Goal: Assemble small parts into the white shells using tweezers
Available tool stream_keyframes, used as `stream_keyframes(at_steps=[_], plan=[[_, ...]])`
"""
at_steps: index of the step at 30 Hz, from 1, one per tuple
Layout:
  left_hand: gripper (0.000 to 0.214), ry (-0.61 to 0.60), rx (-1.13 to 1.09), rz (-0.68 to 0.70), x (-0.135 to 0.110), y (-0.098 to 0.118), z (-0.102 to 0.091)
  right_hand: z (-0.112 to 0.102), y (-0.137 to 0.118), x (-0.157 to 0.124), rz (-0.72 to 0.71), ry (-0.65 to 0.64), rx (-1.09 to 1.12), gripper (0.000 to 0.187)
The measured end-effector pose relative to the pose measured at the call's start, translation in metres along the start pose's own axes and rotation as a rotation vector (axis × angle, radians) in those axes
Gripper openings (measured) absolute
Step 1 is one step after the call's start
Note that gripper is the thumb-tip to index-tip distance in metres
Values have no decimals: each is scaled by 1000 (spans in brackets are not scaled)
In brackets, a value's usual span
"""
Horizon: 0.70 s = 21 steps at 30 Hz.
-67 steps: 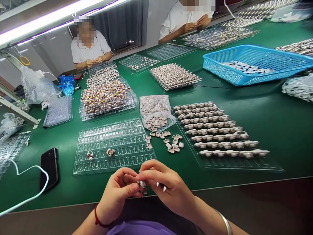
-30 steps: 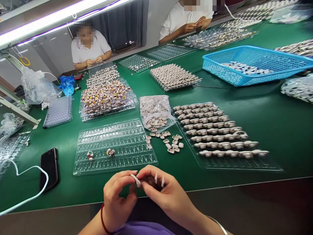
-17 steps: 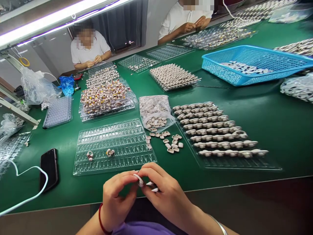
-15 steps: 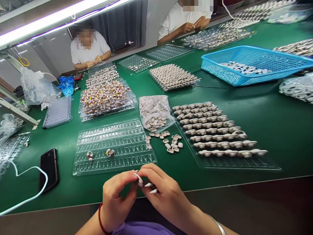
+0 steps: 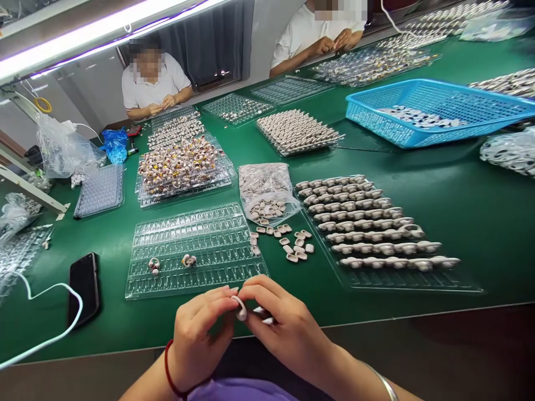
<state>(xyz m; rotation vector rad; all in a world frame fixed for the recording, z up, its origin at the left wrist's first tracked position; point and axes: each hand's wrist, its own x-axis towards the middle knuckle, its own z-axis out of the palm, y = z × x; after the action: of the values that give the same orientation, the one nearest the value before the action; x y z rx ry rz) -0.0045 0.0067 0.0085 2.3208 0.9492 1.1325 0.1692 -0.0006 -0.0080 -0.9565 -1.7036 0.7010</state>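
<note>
My left hand (image 5: 203,326) and my right hand (image 5: 284,317) meet at the table's front edge. Both sets of fingertips pinch a small, pale, curved earbud piece (image 5: 241,309) with a rounded end. Tucked in my right fingers is a slim, pale, two-pointed tool (image 5: 267,318) that looks like tweezers; most of it is hidden by the hand. Just beyond my hands lies a clear slotted tray (image 5: 167,239) with two earbud pieces (image 5: 189,260) on it. Small beige shell caps (image 5: 292,256) lie loose to its right, by a clear bag (image 5: 263,178) of similar caps.
A tray of beige curved pieces (image 5: 376,223) is at right, a black phone (image 5: 83,289) and white cable (image 5: 50,351) at left. Farther back are stacked full trays (image 5: 179,167), a blue basket (image 5: 376,120), and two co-workers in white shirts (image 5: 175,78).
The earbud piece has turned slightly, so its rounded end shows more clearly. The tool's points have shifted a little right and are more covered by my right fingers.
</note>
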Motion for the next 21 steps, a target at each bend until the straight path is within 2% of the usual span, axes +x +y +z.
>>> stream_keyframes(at_steps=[4,7,10,15,18,21], plan=[[42,-17,60,127,-1,-5,-1,-8,-6,6,201,-120,123,14],[35,3,63,210,-2,-9,-1,-12,-7,10,402,-194,318,12],[30,-9,-6,209,-2,-13,-2,-11,-4,13,637,-244,617,19],[30,-23,-80,237,-2,-18,-6,-6,-1,16,1020,-237,1025,33],[31,-25,-74,270,-3,-19,-7,-4,0,16,1105,-239,1098,37],[32,-15,-54,248,-5,-18,-6,-4,0,16,1075,-218,1041,38]])
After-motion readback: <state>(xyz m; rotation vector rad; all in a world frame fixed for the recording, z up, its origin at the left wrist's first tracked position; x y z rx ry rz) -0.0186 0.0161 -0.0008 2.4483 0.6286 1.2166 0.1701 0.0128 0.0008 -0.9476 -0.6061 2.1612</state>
